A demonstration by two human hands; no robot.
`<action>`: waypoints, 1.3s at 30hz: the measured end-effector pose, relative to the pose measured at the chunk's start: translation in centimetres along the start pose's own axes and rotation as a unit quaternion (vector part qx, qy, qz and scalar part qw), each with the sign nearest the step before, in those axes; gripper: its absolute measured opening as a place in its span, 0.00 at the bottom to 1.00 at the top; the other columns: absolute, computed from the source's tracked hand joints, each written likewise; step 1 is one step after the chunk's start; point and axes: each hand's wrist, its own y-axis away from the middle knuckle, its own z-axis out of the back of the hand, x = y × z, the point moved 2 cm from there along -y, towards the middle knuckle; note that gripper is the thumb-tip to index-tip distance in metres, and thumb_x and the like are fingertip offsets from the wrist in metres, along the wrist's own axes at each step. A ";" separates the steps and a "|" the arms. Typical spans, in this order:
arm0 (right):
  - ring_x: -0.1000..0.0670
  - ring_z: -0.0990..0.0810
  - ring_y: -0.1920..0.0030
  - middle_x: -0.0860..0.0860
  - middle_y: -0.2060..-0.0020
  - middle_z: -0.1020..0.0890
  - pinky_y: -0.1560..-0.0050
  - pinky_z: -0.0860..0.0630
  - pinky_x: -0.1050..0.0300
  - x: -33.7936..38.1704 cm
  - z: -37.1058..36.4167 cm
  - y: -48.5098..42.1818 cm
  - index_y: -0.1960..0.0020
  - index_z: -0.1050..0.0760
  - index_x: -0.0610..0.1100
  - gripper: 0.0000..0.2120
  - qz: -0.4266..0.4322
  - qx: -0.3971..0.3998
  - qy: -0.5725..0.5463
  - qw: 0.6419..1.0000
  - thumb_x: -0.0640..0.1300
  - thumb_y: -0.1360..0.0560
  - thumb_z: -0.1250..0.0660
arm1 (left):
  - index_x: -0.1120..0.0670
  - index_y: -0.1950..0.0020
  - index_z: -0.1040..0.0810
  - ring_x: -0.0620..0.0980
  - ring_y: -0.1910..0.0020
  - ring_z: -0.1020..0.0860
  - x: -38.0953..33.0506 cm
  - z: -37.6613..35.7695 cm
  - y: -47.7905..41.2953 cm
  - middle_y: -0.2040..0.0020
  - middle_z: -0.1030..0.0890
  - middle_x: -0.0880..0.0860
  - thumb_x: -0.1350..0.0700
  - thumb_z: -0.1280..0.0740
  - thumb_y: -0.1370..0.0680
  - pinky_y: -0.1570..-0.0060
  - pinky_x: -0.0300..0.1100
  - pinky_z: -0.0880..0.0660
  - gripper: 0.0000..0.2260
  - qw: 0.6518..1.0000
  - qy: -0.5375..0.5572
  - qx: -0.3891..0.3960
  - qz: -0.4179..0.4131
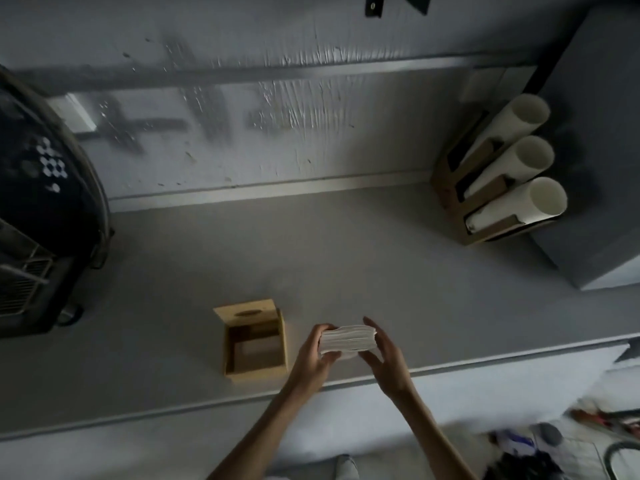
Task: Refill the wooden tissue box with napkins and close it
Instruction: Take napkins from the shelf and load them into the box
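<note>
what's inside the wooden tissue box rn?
No napkins. The wooden tissue box stands open, lid tipped back, showing a bare, shadowed bottom. The napkin stack is outside, held between left hand and right hand.

We cannot read the blurred clutter (pixel 561 441) at lower right. Dark appliance (pixel 41 216) cut off by left edge. Napkin stack (pixel 347 342) ends covered by fingers.

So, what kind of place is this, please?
Probably a cafe or drinks counter, though I cannot be sure. A wooden holder with three stacks of white paper cups stands on the grey counter, and both hands hold a napkin stack beside an open wooden tissue box.
</note>
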 end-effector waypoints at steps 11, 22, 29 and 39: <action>0.52 0.37 0.26 0.50 0.27 0.35 0.26 0.39 0.48 -6.0 -2.2 0.0 0.26 0.44 0.50 0.38 -0.052 0.018 -0.062 0.997 0.36 0.31 0.33 | 0.47 0.29 0.38 0.46 0.32 0.32 3.2 -4.0 0.2 0.31 0.31 0.49 0.59 0.32 0.27 0.32 0.41 0.33 0.29 0.999 -0.022 -0.008 0.049; 0.58 0.52 0.23 0.53 0.22 0.49 0.23 0.48 0.52 -4.5 -2.1 0.9 0.23 0.55 0.53 0.44 0.035 0.014 0.071 0.997 0.30 0.29 0.36 | 0.46 0.30 0.38 0.48 0.28 0.38 4.2 -4.3 0.4 0.27 0.37 0.53 0.57 0.37 0.25 0.28 0.39 0.39 0.24 0.992 -0.125 -0.017 -0.004; 0.39 0.54 0.23 0.45 0.22 0.46 0.25 0.49 0.40 -2.9 -3.4 0.1 0.23 0.45 0.43 0.44 0.218 0.044 0.409 0.885 0.33 0.37 0.33 | 0.53 0.28 0.37 0.51 0.28 0.41 4.2 -4.7 -0.1 0.29 0.34 0.57 0.52 0.44 0.20 0.27 0.49 0.40 0.20 0.974 -0.222 -0.023 -0.050; 0.43 0.41 0.25 0.47 0.25 0.41 0.26 0.39 0.50 -6.6 -1.3 -2.2 0.23 0.51 0.44 0.44 -0.025 0.070 0.059 0.995 0.31 0.31 0.31 | 0.52 0.29 0.38 0.50 0.30 0.35 4.7 -4.4 -0.1 0.29 0.35 0.54 0.65 0.35 0.25 0.29 0.48 0.36 0.26 0.988 -0.151 -0.023 -0.010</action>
